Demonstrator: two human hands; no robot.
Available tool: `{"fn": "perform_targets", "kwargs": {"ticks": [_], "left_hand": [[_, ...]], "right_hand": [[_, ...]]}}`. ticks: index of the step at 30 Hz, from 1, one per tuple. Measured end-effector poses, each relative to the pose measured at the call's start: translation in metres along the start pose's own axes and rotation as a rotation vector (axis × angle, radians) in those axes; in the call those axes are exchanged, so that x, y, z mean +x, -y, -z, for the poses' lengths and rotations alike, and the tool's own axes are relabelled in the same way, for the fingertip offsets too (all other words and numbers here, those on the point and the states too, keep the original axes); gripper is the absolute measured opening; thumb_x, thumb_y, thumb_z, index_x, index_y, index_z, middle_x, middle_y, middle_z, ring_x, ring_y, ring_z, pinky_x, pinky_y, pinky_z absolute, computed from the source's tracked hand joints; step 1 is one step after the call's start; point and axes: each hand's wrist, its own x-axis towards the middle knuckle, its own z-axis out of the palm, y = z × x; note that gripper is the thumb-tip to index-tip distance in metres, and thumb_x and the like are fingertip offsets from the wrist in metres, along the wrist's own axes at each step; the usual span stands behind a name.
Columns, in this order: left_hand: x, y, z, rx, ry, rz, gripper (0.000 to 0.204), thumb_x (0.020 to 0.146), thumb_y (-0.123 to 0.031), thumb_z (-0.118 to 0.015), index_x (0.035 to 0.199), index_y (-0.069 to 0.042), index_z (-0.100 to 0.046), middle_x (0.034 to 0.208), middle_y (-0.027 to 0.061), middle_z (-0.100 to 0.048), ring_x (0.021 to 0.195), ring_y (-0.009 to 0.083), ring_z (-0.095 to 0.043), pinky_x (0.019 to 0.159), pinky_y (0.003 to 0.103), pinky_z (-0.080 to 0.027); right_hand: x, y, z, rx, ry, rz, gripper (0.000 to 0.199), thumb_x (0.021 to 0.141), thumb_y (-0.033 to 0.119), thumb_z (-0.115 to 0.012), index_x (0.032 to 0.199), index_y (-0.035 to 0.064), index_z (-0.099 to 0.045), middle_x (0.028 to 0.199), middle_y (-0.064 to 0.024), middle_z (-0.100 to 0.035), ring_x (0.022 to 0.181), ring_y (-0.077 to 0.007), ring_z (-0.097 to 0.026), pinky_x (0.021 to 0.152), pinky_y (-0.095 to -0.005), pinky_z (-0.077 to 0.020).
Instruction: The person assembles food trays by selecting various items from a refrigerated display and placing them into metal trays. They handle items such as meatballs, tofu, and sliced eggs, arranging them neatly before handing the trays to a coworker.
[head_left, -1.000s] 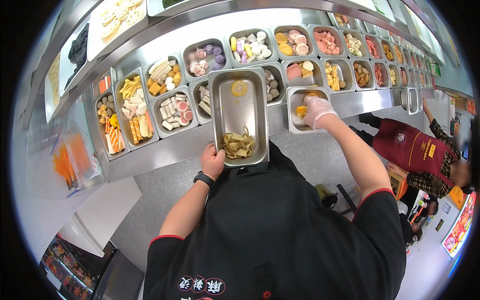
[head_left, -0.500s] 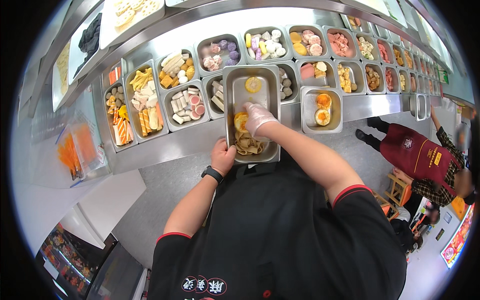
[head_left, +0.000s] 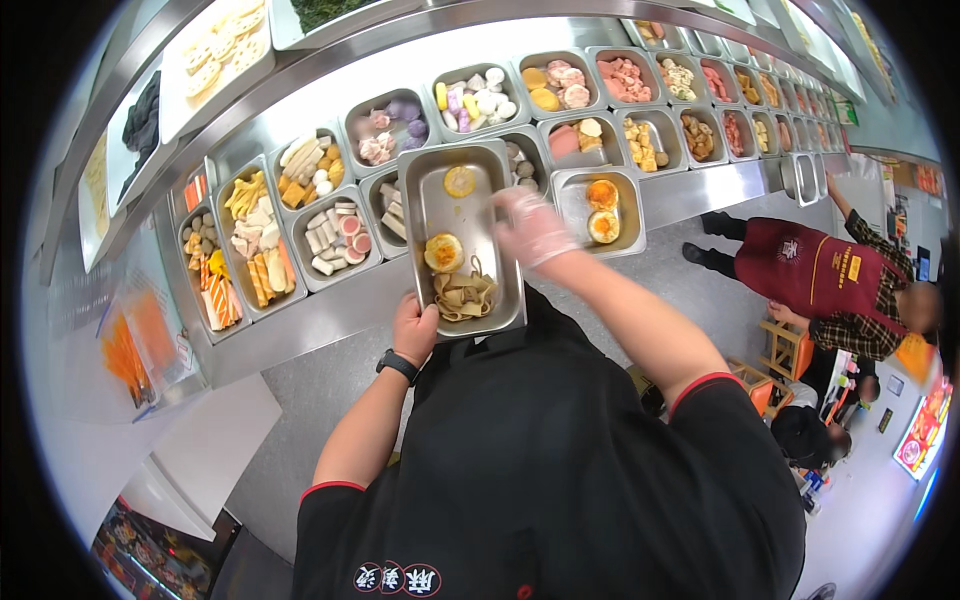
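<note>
A deep steel pan (head_left: 511, 278) is tilted toward me at the counter's near edge, and my left hand (head_left: 414, 328) is closed on its near left side. Inside lie a round corn slice (head_left: 459, 181), a round egg with an orange-brown top (head_left: 444, 252) and a heap of folded beige tofu-skin strips (head_left: 464, 296). Over the pan's right rim hovers my right hand (head_left: 538, 232) in a clear plastic glove. Its fingers are somewhat blurred but look apart, with nothing visible in them. To its right, a smaller steel pan (head_left: 628, 242) holds two similar eggs (head_left: 602, 210).
Rows of steel pans with sausages, balls, tofu and meats fill the counter (head_left: 300, 337). A raised steel shelf (head_left: 330, 72) with trays runs above them. Bagged orange sticks (head_left: 128, 355) hang at left. A person in a maroon apron (head_left: 800, 262) stands at right beside stools.
My right hand has lifted off the egg and moved right, out to the pan's rim. The egg now lies uncovered above the tofu-skin strips. My left hand keeps its grip as the view shifts.
</note>
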Motion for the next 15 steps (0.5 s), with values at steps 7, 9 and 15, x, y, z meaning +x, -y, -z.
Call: {"fn": "perform_targets", "kwargs": {"ticks": [7, 9, 15], "left_hand": [[0.0, -0.001, -0.001, -0.031, -0.011, -0.01, 0.019, 0.095, -0.013, -0.062, 0.094, 0.003, -0.072, 0.109, 0.0148, -0.069, 0.099, 0.0277, -0.066, 0.09, 0.037, -0.052], [0.0, 0.0, -0.001, -0.013, 0.002, 0.005, 0.019, 0.094, -0.013, -0.062, 0.094, 0.003, -0.072, 0.108, 0.0145, -0.069, 0.097, 0.0273, -0.066, 0.089, 0.037, -0.052], [0.0, 0.0, 0.002, 0.042, 0.003, 0.001, 0.019, 0.094, -0.013, -0.062, 0.095, 0.003, -0.072, 0.106, 0.0144, -0.069, 0.096, 0.0282, -0.067, 0.089, 0.038, -0.053]], "right_hand": [[-0.023, -0.104, 0.108, -0.505, 0.27, -0.734, 0.033, 0.093, 0.024, -0.071, 0.12, 0.004, -0.07, 0.116, -0.0237, -0.075, 0.112, -0.0411, -0.072, 0.098, -0.0487, -0.0571], [-0.028, -0.115, 0.094, -0.499, 0.32, -0.737, 0.032, 0.095, 0.02, -0.068, 0.122, 0.0033, -0.07, 0.121, -0.0247, -0.074, 0.116, -0.0407, -0.072, 0.1, -0.0477, -0.0572], [-0.024, -0.114, 0.075, -0.463, 0.268, -0.737, 0.042, 0.095, 0.023, -0.07, 0.133, 0.0061, -0.063, 0.132, -0.0222, -0.072, 0.122, -0.0388, -0.069, 0.102, -0.0459, -0.0567]]}}
